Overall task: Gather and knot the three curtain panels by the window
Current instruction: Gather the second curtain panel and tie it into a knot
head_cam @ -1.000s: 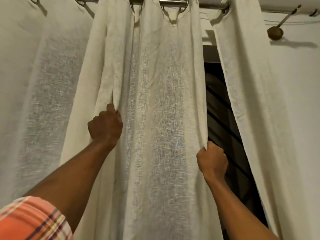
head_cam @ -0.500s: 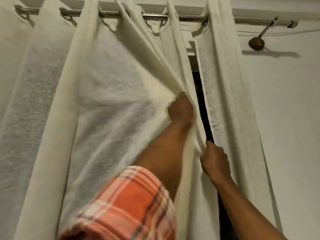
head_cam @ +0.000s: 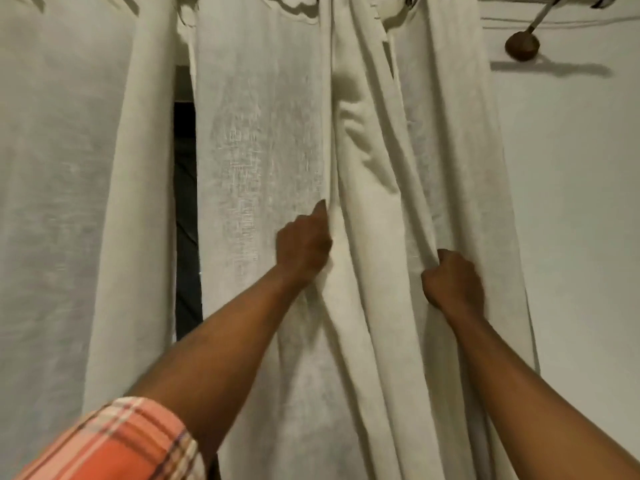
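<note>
The left curtain panel (head_cam: 69,202) hangs loose, well apart to the left of both hands. The middle panel (head_cam: 263,140) hangs vertical, bunched rightward. Left hand (head_cam: 304,245) pinches its fold; right hand (head_cam: 452,284), clenched, grasps the gathered folds (head_cam: 384,216).

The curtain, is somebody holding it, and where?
Yes. The left hand and right hand each grip folds of the bunched curtain panel about halfway down.
</note>
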`<move>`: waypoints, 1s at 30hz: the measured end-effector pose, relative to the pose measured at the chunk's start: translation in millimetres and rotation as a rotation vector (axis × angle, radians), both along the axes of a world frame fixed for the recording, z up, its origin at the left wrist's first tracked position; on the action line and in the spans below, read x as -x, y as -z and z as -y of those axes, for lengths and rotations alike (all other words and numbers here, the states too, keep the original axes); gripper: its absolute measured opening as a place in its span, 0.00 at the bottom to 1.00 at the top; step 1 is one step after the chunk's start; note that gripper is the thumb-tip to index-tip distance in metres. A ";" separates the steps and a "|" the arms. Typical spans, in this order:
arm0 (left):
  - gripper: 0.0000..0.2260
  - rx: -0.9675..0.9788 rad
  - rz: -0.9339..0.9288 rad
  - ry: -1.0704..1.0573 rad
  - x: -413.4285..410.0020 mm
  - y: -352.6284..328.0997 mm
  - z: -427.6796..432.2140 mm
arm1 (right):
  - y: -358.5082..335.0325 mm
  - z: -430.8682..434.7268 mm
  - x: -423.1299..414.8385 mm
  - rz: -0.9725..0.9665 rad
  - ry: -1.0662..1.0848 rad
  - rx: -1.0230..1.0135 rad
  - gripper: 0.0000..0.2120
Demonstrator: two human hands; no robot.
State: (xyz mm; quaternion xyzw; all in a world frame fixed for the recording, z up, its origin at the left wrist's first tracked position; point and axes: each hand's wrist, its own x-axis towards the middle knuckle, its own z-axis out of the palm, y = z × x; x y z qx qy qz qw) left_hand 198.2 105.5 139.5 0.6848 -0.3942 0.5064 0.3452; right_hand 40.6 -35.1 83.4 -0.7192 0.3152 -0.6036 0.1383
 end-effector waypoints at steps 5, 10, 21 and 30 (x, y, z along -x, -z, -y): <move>0.16 0.174 0.260 0.016 -27.4 4.3 -56.1 | -8.4 -20.3 -24.9 0.048 -0.034 -0.040 0.17; 0.19 0.544 0.180 -0.013 -58.2 -0.3 -93.9 | -20.4 -48.7 -44.3 0.104 -0.078 0.050 0.13; 0.17 0.280 -0.506 0.100 -118.1 13.4 -138.5 | -51.3 -102.6 -74.2 0.128 -0.133 0.083 0.21; 0.12 0.255 -0.322 0.140 -128.1 4.1 -190.8 | -96.4 -258.1 -185.2 -0.074 -0.415 0.362 0.18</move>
